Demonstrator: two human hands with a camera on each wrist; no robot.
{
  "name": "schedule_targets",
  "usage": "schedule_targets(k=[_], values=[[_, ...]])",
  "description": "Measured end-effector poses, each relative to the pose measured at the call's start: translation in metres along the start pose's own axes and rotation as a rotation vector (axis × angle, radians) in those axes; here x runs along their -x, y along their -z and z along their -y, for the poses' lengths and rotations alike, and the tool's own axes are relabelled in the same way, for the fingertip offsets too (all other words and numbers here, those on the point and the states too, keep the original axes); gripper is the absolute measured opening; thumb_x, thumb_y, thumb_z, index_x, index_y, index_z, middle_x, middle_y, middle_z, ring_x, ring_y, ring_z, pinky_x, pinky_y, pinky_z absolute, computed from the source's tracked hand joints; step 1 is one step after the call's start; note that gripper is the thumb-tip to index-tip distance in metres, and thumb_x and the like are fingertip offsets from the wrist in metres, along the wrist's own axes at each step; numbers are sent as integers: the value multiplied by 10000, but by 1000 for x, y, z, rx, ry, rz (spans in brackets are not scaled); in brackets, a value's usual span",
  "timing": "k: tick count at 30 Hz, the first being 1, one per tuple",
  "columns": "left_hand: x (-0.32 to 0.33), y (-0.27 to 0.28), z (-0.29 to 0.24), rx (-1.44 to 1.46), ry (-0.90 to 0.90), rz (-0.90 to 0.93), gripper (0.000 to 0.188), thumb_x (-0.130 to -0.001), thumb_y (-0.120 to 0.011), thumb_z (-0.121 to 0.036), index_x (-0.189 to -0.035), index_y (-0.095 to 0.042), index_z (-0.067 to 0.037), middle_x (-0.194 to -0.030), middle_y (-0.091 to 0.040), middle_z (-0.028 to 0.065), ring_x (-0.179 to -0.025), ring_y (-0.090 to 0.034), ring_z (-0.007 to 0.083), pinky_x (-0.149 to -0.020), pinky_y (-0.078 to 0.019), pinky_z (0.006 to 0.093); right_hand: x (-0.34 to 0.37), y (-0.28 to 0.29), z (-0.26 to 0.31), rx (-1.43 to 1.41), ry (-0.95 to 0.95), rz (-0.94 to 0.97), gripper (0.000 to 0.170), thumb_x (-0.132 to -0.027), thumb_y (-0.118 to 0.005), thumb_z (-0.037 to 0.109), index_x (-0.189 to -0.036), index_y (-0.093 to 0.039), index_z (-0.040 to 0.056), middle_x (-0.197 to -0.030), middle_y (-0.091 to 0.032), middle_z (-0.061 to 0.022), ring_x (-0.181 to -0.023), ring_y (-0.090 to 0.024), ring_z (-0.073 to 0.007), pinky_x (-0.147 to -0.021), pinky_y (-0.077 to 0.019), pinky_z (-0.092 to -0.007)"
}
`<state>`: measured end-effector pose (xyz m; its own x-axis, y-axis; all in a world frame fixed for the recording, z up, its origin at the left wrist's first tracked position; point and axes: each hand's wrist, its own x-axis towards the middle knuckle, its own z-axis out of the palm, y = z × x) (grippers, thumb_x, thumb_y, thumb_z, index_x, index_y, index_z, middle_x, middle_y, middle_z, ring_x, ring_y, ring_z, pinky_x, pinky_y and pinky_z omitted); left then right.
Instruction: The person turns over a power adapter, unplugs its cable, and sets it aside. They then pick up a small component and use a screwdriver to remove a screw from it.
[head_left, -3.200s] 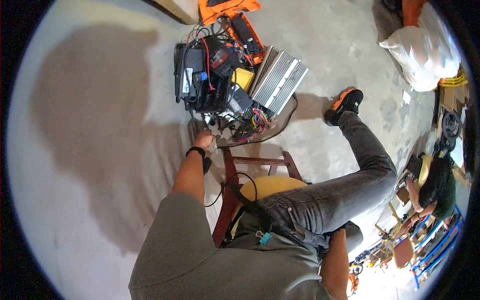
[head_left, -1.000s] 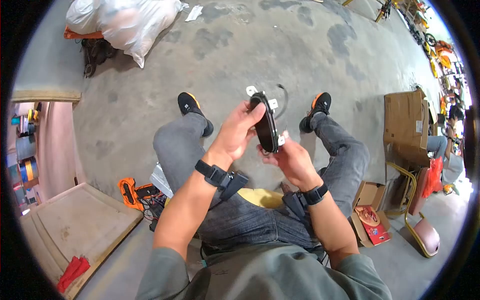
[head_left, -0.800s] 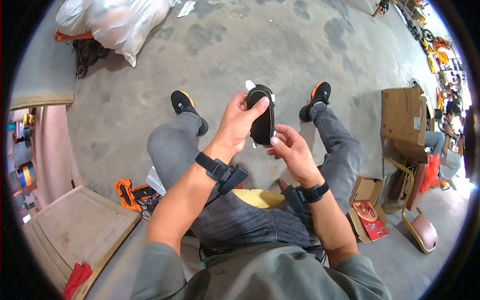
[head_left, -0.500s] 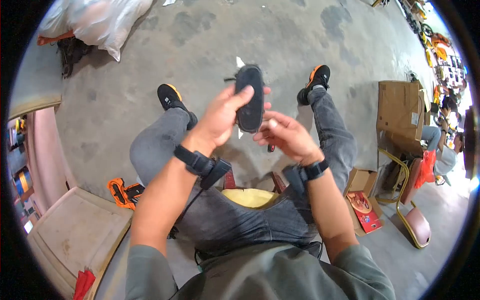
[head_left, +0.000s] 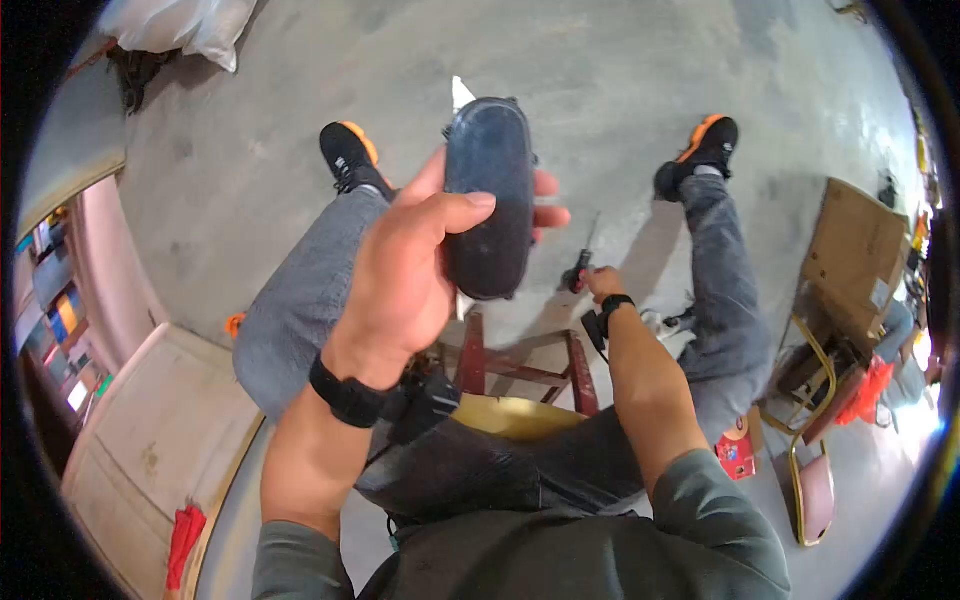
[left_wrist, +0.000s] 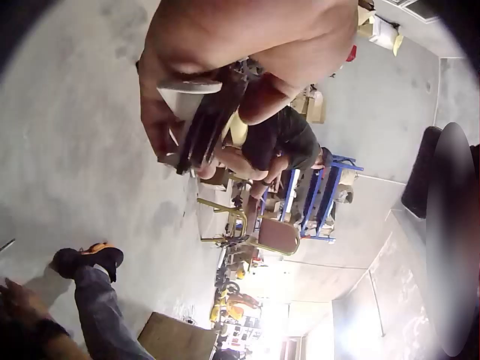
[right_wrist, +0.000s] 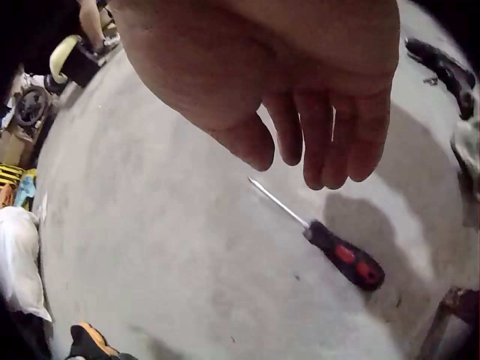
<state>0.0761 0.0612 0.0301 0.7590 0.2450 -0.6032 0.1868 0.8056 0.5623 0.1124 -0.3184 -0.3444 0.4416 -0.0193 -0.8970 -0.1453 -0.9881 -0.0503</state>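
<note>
My left hand (head_left: 400, 265) grips a black oval device (head_left: 488, 200), thumb across its smooth face and fingertips showing past its far side. A white tab sticks out at its top. The left wrist view shows the device (left_wrist: 214, 120) edge-on between thumb and fingers of the left hand (left_wrist: 247, 37). My right hand (head_left: 604, 284) is reached down near the floor beside a screwdriver (head_left: 578, 270). In the right wrist view the right hand (right_wrist: 322, 112) hangs above the screwdriver (right_wrist: 345, 255), fingers loosely extended, with a visible gap between them and it.
A red stool frame (head_left: 472, 355) stands between the legs. At left is a pale board (head_left: 150, 430) with a red cloth (head_left: 185, 545). To the right are a cardboard box (head_left: 860, 240) and a gold-framed chair (head_left: 815, 490). A white bag (head_left: 190, 25) lies at upper left.
The right hand has left the device and moved down to the floor by the screwdriver. The left hand has kept its grip, and the device now appears larger, its smooth face toward the head camera.
</note>
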Motion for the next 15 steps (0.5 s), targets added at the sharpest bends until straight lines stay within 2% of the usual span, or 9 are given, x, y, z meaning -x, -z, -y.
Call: schedule_targets(k=[1,2,3,4,6,10,11,13,15], values=[[-1,1,3,78,40,-1,510,-880,-478,-196,-1326,-419,45,-1217,-568,265,-1079,-608,400,-942,-499,426,12,-14,0,-14,-25,-109,520,-675,-786,348,-957,-624,-58,-874,-677,-208,-725,-668,-310,-634,-541,-399],[-2,3,7,121,69,-44,517,-923,-435,-286,-1308,-442,59,-1222,-569,273,-1084,-603,414,-948,-492,436,18,-23,1,23,-14,-122,550,-670,-783,368,-971,-619,-61,-920,-675,-231,-814,-665,-347,-718,-532,-417],[-4,5,10,112,84,-70,517,-923,-435,-286,-1308,-442,59,-1222,-569,273,-1084,-603,414,-948,-492,436,31,-22,11,59,-4,-139,580,-665,-780,389,-985,-613,-65,-965,-672,-253,-903,-663,-383,-802,-523,-434],[-6,8,11,160,109,-76,530,-939,-417,-320,-1305,-449,62,-1223,-570,276,-1085,-602,417,-949,-490,439,35,-24,17,58,-6,-113,580,-665,-780,389,-985,-613,-65,-965,-672,-253,-903,-663,-383,-802,-523,-434],[-9,9,14,206,154,-117,582,-978,-352,-405,-1314,-454,59,-1223,-573,281,-1084,-601,420,-950,-485,448,34,-26,23,53,-119,-208,587,-673,-759,421,-999,-622,-47,-1020,-668,-255,-1041,-621,-396,-919,-473,-434],[-13,11,15,241,140,-102,581,-988,-338,-410,-1316,-459,55,-1220,-574,281,-1078,-603,418,-950,-482,451,26,-15,26,89,-128,-97,588,-686,-733,449,-1010,-633,-32,-1039,-666,-246,-1040,-628,-378,-913,-478,-438],[-15,10,16,248,128,-98,580,-993,-327,-410,-1316,-461,53,-1219,-575,279,-1076,-605,415,-950,-482,451,27,-9,28,72,-84,-69,586,-692,-723,442,-986,-633,-57,-1019,-661,-272,-1040,-625,-388,-891,-489,-426],[-10,8,19,265,129,-81,578,-999,-315,-410,-1316,-463,51,-1218,-577,278,-1073,-606,412,-949,-481,450,21,-9,22,120,-57,-105,551,-700,-717,400,-941,-625,-87,-939,-674,-260,-907,-671,-383,-784,-531,-423],[-9,7,19,204,67,1,567,-1005,-304,-399,-1313,-466,48,-1211,-583,269,-1069,-609,405,-946,-481,449,9,-2,20,-138,-166,24,493,-721,-697,340,-908,-610,-107,-869,-672,-226,-750,-689,-343,-664,-546,-425]])
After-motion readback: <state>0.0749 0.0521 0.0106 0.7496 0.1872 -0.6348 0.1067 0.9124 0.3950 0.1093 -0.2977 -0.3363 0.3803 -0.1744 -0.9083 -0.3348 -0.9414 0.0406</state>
